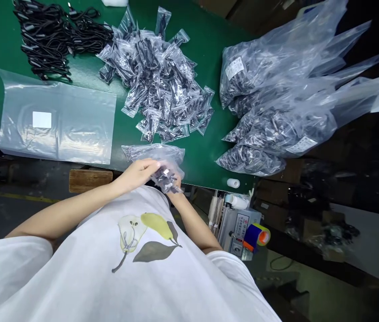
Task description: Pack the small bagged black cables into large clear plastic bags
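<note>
At the table's front edge, close to my body, I hold a clear plastic bag (168,175) with small dark pieces inside. My left hand (140,171) is closed on the bag's left side, its thumb lying over the plastic. From the right and beneath, my right hand (177,182) grips the same bag; most of its fingers are hidden by it. The bag's flatter part (152,152) spreads over the table edge just beyond my hands. Farther in lies a heap of small clear packets (162,80) with dark cables inside.
Bundled black cables (45,36) lie at the back left of the green table (206,152). A large flat plastic bag (82,116) with a white label is on the left. Big filled bags (270,103) stand right, near a white roll (233,183). A grey machine (239,228) sits below.
</note>
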### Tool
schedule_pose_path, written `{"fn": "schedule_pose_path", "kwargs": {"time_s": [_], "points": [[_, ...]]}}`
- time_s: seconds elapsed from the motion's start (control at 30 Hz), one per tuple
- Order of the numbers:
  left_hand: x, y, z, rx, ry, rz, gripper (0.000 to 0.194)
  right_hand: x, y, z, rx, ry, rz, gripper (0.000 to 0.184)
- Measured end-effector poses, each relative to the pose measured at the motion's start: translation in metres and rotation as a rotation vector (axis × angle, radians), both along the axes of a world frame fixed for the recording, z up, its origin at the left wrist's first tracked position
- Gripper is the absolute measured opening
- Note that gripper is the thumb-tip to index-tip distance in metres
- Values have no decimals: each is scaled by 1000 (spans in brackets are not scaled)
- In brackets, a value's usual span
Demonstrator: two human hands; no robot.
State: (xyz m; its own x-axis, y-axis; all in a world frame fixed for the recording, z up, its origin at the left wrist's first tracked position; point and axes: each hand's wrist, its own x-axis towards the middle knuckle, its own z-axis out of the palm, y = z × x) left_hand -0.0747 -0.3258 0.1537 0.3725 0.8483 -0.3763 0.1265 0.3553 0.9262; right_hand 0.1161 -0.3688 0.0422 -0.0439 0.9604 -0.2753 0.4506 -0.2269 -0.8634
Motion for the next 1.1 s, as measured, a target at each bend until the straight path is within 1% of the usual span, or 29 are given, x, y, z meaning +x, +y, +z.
{"fn": "schedule_pose_path", "kwargs": {"time_s": [0.03,0.1,0.17,0.23,0.3,0.33,0.37,0.4,0.5,0.57,0.63,0.7,0.77,0.87,0.93,1.1], "points": [[0,1,0,35,6,-19,42,3,-5,4,-27,-8,-25,24],[-7,7,4,89,43,-46,38,7,-12,22,-104,82,-72,26],[-18,17,11,148,139,-39,39,7,-14,50,-178,290,-109,30],[-27,24,18,225,217,-65,48,3,-10,80,-226,508,-149,35],[-27,23,23,275,179,-145,60,-5,-5,105,-258,611,-198,39],[-24,20,23,267,124,-175,63,-9,-2,113,-282,628,-214,41],[-19,15,21,235,64,-181,64,-13,0,119,-316,640,-227,43],[-14,9,18,176,6,-159,64,-17,2,123,-366,657,-230,45],[-1,-4,3,-93,-154,12,60,-22,4,126,-513,748,-214,51],[-1,-7,-6,-268,-261,105,57,-21,5,126,-538,825,-195,53],[-6,-4,-10,-375,-324,159,54,-17,7,128,-515,895,-166,53],[-11,0,-11,-414,-333,190,51,-11,9,130,-500,936,-143,53],[-13,4,-11,-426,-327,208,47,-6,12,130,-499,941,-152,54],[-11,8,-9,-437,-347,202,42,1,15,127,-520,928,-171,56],[-8,10,-7,-441,-360,191,39,4,16,124,-519,924,-148,57],[-5,15,-2,-447,-335,170,43,8,20,117,-486,926,-98,56]]}}
